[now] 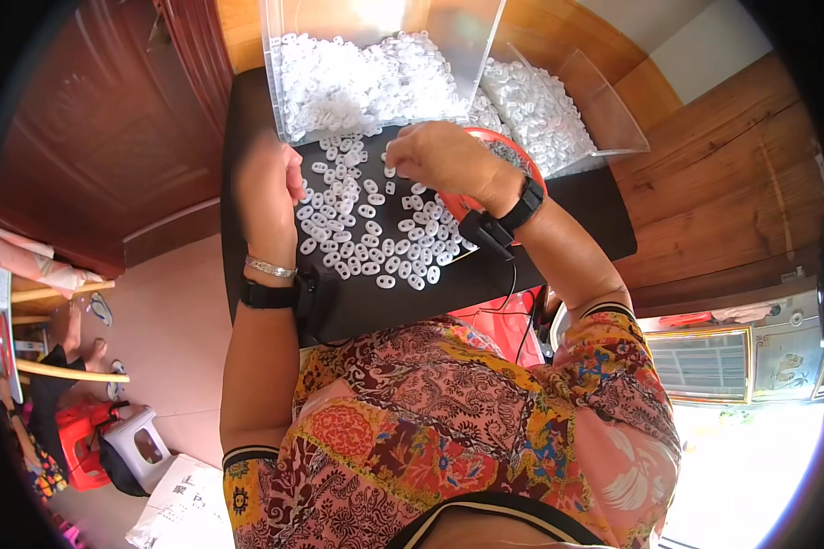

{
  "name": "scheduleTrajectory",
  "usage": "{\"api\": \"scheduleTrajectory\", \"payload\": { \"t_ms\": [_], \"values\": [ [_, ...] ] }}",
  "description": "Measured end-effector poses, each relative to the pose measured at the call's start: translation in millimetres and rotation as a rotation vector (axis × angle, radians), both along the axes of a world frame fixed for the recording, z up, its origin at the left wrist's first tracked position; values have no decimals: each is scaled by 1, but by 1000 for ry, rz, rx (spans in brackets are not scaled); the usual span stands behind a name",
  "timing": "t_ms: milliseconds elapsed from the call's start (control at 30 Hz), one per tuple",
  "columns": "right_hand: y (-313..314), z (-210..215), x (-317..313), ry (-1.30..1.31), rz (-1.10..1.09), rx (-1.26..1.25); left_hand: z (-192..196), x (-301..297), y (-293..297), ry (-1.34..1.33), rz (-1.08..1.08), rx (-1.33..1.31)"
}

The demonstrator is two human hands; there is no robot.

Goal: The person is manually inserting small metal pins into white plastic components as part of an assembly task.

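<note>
Small white oval pieces, each with two holes (372, 242), lie scattered over the black tabletop (339, 306). My left hand (270, 183) is at the left of the spread, beside the clear bin, its fingers curled in. Part of it is smeared, and what it holds, if anything, is hidden. Over the right part of the spread is my right hand (444, 160), fingertips pinched together. A white piece shows at those fingertips; whether it is gripped I cannot tell. Partly under my right wrist sits a round red tray (534, 167) with small greyish contents too fine to name.
A tall clear bin (384, 23) heaped with white pieces stands at the table's back. Right of it, another clear bin (613, 128) holds more. Wooden panelling (723, 165) borders the right. At lower left are stools (137, 448), a white sack (188, 503) and another person's leg (73, 329).
</note>
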State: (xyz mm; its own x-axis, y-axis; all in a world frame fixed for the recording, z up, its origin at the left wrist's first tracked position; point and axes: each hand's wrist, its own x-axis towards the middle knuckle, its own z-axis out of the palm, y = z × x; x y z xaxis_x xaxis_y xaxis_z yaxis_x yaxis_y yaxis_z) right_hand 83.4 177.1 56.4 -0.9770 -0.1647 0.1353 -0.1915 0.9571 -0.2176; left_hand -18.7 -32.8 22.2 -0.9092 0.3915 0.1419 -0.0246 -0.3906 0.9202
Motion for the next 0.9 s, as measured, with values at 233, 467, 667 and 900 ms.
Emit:
{"api": "scheduleTrajectory", "payload": {
  "t_ms": [233,467,667,900],
  "values": [
    [-6,-23,-8,-64,42,93,0,0,1,-2,-33,-53],
    [-4,-24,-10,-107,18,118,0,0,2,-9,-29,-55],
    [-8,-16,-5,-18,2,-67,0,3,3,4,-117,-113],
    [-44,19,2,342,153,-346,-5,16,7,5,-523,-226]
  ]
}}
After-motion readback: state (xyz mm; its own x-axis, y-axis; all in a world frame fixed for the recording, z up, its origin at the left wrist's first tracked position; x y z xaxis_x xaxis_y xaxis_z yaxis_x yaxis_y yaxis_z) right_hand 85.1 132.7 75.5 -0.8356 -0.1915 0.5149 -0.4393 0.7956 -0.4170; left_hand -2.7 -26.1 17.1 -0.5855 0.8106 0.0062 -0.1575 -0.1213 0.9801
